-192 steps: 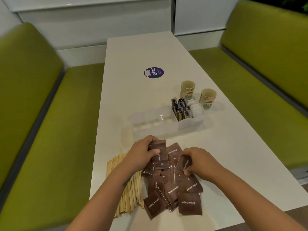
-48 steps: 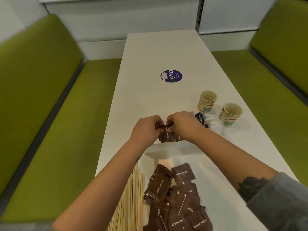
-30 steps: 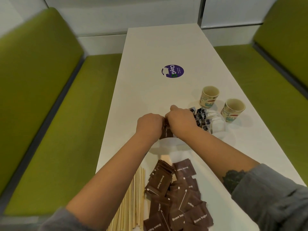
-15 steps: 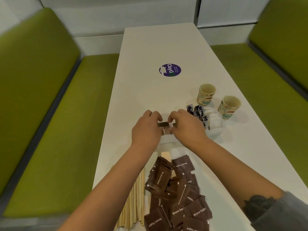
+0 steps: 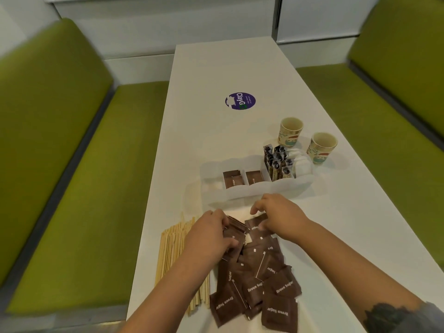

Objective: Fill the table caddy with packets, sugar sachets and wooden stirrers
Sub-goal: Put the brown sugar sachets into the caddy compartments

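A clear plastic caddy (image 5: 252, 193) stands across the middle of the white table. Two of its middle compartments hold upright brown sugar sachets (image 5: 231, 180), and a right compartment holds dark stick packets (image 5: 278, 163). A loose pile of brown sugar sachets (image 5: 262, 282) lies near the table's front edge. Wooden stirrers (image 5: 171, 251) lie in a bundle left of the pile. My left hand (image 5: 210, 235) grips sachets at the pile's upper left, thumb over them. My right hand (image 5: 280, 216) pinches a sachet at the pile's top, just in front of the caddy.
Two paper cups (image 5: 290, 131) (image 5: 322, 146) stand behind the caddy's right end. A purple round sticker (image 5: 240, 101) sits farther up the table. Green bench seats (image 5: 79, 188) run along both sides, with a white wall at the far end.
Both hands drew back from the caddy to the pile, leaving a stack of sachets standing in a middle compartment. They now take hold of sachets from the pile.
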Available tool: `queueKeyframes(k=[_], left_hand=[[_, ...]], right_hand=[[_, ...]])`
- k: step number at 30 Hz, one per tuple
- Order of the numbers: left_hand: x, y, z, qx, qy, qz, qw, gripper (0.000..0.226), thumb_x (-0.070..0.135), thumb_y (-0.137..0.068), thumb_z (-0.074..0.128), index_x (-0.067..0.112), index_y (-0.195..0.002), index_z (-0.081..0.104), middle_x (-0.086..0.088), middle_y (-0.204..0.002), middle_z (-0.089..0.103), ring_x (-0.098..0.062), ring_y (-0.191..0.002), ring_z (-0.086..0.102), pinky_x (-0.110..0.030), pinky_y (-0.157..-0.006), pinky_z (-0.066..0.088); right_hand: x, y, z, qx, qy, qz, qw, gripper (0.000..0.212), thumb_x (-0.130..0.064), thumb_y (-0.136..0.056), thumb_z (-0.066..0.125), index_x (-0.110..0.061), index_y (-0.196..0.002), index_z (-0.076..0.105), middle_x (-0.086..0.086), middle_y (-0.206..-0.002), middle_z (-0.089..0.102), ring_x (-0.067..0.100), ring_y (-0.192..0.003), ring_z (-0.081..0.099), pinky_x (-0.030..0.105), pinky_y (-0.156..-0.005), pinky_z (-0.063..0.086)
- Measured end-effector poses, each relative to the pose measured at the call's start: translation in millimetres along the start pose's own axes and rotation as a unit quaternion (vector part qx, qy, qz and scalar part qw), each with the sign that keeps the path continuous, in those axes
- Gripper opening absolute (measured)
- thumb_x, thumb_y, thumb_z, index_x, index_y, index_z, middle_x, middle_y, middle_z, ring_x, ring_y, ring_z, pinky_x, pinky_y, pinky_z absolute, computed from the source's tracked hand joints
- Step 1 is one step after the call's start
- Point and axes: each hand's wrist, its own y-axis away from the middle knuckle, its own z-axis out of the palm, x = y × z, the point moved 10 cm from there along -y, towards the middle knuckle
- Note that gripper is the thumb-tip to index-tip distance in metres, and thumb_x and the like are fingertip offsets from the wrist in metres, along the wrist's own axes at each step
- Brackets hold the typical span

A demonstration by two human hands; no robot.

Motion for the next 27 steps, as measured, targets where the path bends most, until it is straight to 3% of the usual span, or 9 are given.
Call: queueKeyframes(k=[5,10,15,18,22,27], left_hand=[[-4,6,8,-0.008,-0.006,-0.019,1.000,0.053,0.030,-0.067,0.081,0.022,-0.110,0.050,0.004,-0.109,0.050,-0.016,-0.098,0.054,-0.031,-0.082,0.047],[-8,5,8,0.000,0.026,-0.035,0.999,0.055,0.023,-0.066,0.083,0.021,-0.107,0.046,0.001,-0.101,0.058,-0.015,-0.087,0.053,-0.027,-0.068,0.038],[-10,0,6,-0.007,0.039,-0.029,0.999,0.040,0.024,-0.073,0.078,0.020,-0.105,0.054,0.002,-0.095,0.060,-0.013,-0.084,0.053,-0.024,-0.066,0.039],[-8,-1,3,-0.012,0.066,-0.012,0.998,0.021,0.026,-0.081,0.071,0.021,-0.097,0.058,0.007,-0.086,0.058,-0.009,-0.077,0.054,-0.016,-0.056,0.037],[-5,-4,-12,0.009,0.114,-0.004,0.993,0.011,0.031,-0.086,0.064,0.025,-0.089,0.055,0.006,-0.086,0.061,-0.004,-0.073,0.054,-0.015,-0.053,0.036],[8,-9,-32,0.061,0.201,0.012,0.978,0.002,0.027,-0.090,0.059,0.026,-0.089,0.060,0.005,-0.087,0.064,-0.005,-0.077,0.059,-0.018,-0.060,0.047]], right_hand=[[0,0,8,-0.003,0.026,0.007,1.000,0.045,-0.024,-0.071,0.078,-0.024,-0.113,0.061,-0.001,-0.115,0.052,0.019,-0.113,0.045,0.028,-0.078,0.041],[-1,-2,6,0.005,0.054,0.002,0.999,0.044,-0.028,-0.071,0.079,-0.024,-0.110,0.060,0.000,-0.115,0.053,0.020,-0.112,0.045,0.032,-0.087,0.038],[-2,0,-3,0.037,0.048,-0.010,0.998,0.024,-0.027,-0.077,0.073,-0.024,-0.099,0.064,-0.003,-0.100,0.053,0.018,-0.105,0.050,0.031,-0.086,0.035],[1,4,-13,0.047,-0.005,0.000,0.999,0.014,-0.023,-0.079,0.071,-0.023,-0.091,0.064,-0.006,-0.088,0.054,0.017,-0.093,0.053,0.028,-0.079,0.035],[8,13,-36,0.088,-0.112,0.018,0.990,0.016,-0.017,-0.081,0.069,-0.026,-0.085,0.057,-0.002,-0.089,0.062,0.015,-0.081,0.055,0.029,-0.072,0.044],[5,22,-55,0.125,-0.351,0.015,0.928,0.031,-0.006,-0.085,0.063,-0.031,-0.103,0.061,-0.002,-0.079,0.051,0.011,-0.067,0.050,0.023,-0.062,0.044]])
